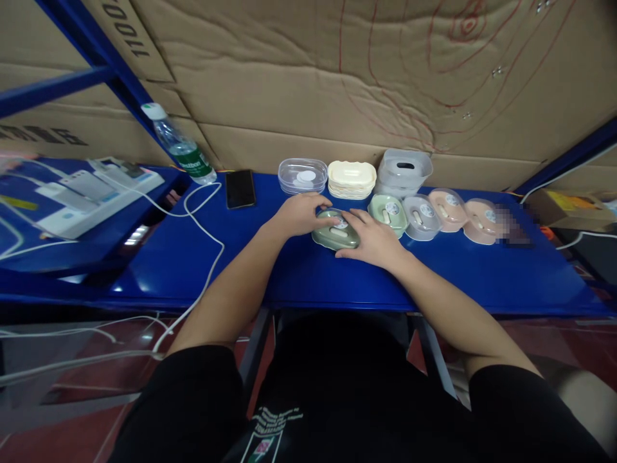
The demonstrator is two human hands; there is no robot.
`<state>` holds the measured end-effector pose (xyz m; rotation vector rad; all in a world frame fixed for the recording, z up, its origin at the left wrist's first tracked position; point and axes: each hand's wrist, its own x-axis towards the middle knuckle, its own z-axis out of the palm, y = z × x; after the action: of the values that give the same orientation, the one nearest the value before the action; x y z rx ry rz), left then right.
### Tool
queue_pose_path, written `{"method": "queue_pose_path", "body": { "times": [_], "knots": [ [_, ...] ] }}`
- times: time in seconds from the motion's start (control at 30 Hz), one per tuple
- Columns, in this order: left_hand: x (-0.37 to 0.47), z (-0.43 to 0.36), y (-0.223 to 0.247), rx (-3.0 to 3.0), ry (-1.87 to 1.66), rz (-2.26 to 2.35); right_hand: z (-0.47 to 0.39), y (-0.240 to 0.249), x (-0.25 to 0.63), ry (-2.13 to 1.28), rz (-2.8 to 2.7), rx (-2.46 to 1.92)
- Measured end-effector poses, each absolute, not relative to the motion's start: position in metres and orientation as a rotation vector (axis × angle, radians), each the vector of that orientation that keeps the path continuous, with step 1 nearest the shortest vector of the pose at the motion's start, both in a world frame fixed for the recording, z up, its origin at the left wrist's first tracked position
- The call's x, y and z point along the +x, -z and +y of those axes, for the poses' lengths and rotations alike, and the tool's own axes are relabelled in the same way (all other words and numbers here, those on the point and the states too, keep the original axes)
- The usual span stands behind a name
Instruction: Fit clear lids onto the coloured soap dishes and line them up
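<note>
A dark green soap box [332, 239] with a clear lid and a round label lies on the blue table, between my two hands. My left hand [301, 215] grips its left and upper edge, the thumb resting on the lid. From the right, my right hand [376, 239] wraps round the box, fingers at the back and thumb near the front edge. Just right of it stand a light green box [389, 222], a grey box [418, 228] and two pink boxes [446, 218], all lidded and labelled.
Behind are stacked clear lids [303, 183], cream trays [351, 180] and translucent bases [402, 180]. A phone [240, 189], a bottle [190, 157] and a white cable [219, 257] lie left, beside a power strip [67, 222]. Cardboard [270, 71] walls the back.
</note>
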<state>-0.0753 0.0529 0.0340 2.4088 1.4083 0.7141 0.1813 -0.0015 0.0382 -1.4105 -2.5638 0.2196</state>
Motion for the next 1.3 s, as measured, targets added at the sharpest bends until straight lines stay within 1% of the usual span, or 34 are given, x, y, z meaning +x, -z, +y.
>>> {"method": "queue_pose_path", "body": {
  "times": [0.1,0.3,0.4,0.5,0.67,0.93,1.0,1.2,1.3],
  "knots": [
    [-0.077,0.055,-0.032,2.383,-0.641,1.439,-0.001,-0.040,0.185,-0.226,-2.586,-1.353],
    [-0.078,0.058,-0.029,2.352,-0.707,1.593,-0.002,-0.043,0.190,-0.224,-2.666,-1.109],
    [-0.073,0.055,-0.030,2.313,-0.720,1.685,-0.002,-0.043,0.190,-0.214,-2.700,-1.056],
    [-0.065,0.050,-0.033,2.313,-0.668,1.695,-0.002,-0.043,0.189,-0.171,-2.689,-1.088],
    [-0.059,0.044,-0.033,2.411,-0.637,1.528,-0.002,-0.042,0.188,-0.097,-2.612,-1.226],
    [-0.059,0.041,-0.033,2.531,-0.555,1.411,-0.001,-0.042,0.185,-0.025,-2.446,-1.448],
    [-0.059,0.040,-0.034,2.555,-0.520,1.399,-0.001,-0.042,0.186,-0.040,-2.431,-1.435],
    [-0.055,0.038,-0.030,2.589,-0.464,1.436,0.010,-0.048,0.202,-0.073,-2.254,-1.218],
    [-0.051,0.036,-0.028,2.582,-0.447,1.471,0.029,-0.062,0.213,-0.014,-2.226,-1.250]
  ]
}}
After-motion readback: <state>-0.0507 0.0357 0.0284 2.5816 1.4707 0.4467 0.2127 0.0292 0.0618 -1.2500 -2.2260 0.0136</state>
